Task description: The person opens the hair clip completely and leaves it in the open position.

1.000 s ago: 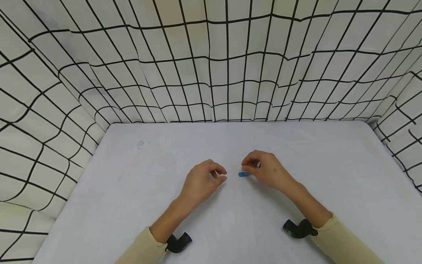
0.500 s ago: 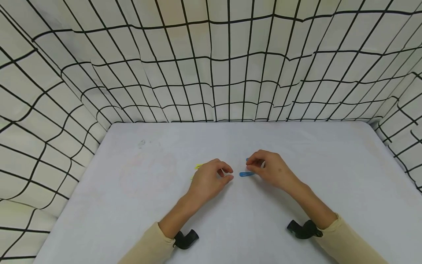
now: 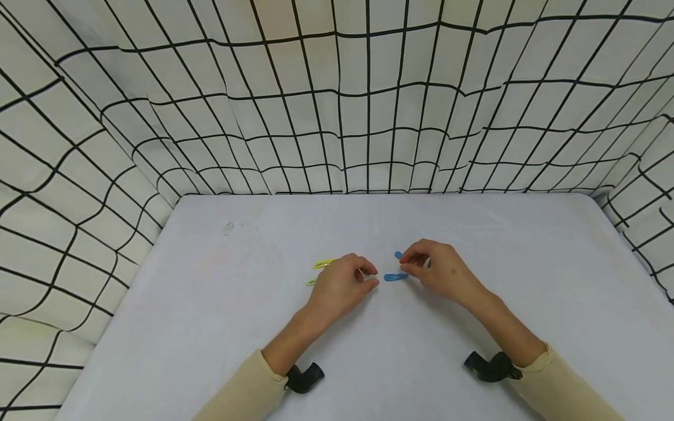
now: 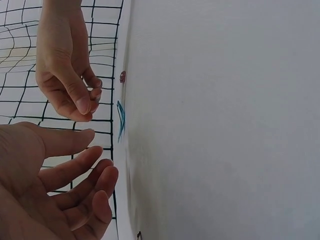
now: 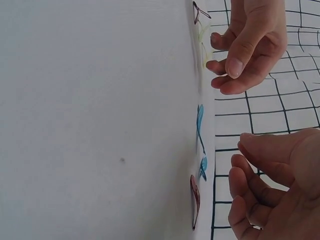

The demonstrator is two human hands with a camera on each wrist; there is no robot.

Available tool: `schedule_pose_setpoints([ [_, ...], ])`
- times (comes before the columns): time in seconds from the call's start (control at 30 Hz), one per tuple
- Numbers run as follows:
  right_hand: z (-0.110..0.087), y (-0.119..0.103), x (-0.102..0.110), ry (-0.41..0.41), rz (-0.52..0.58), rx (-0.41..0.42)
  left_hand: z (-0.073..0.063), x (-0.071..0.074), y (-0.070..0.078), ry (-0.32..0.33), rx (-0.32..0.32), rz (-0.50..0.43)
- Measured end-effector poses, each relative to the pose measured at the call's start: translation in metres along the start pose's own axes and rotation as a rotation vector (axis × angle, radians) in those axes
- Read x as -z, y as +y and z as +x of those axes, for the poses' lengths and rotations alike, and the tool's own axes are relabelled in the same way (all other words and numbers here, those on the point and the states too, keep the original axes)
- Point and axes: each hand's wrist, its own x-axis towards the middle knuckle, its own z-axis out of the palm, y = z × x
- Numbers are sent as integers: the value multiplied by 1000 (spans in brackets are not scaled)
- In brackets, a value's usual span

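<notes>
Two blue snap hair clips lie on the white table; the nearer blue clip [image 3: 396,277] is between my hands and the farther blue clip [image 3: 398,255] is partly behind my right fingers. My right hand [image 3: 442,269] hovers just right of them, its fingers loosely bent, with a gap between thumb and fingertips in the right wrist view and nothing held. My left hand [image 3: 339,286] is over the table to their left, thumb apart from the relaxed fingers. Beyond it lie a yellow clip [image 3: 323,264] and a yellow-green clip [image 3: 311,282], both partly covered.
In the right wrist view, a dark red clip [image 5: 195,202] lies past the blue ones and another dark red clip [image 5: 201,12] is at the top. A white wall with a black grid net [image 3: 347,117] encloses the table's back and sides. Black wrist mounts [image 3: 305,378] hang below the sleeves.
Both hands have drifted right, the left one more. The yellow clips came out from behind my left hand, and more of both blue clips shows beside my right fingers.
</notes>
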Motion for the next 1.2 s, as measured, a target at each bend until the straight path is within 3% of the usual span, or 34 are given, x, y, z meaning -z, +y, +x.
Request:
schedule_pose_setpoints([
  [0.63, 1, 8, -3, -20, -66, 52, 9, -12, 6, -42, -6, 45],
  [0.87, 1, 7, -5, -43, -74, 41, 12, -15, 8, -55, 26, 63],
  [1.2, 2, 8, -8, -85, -109, -4, 14, -18, 9, -52, 12, 84],
])
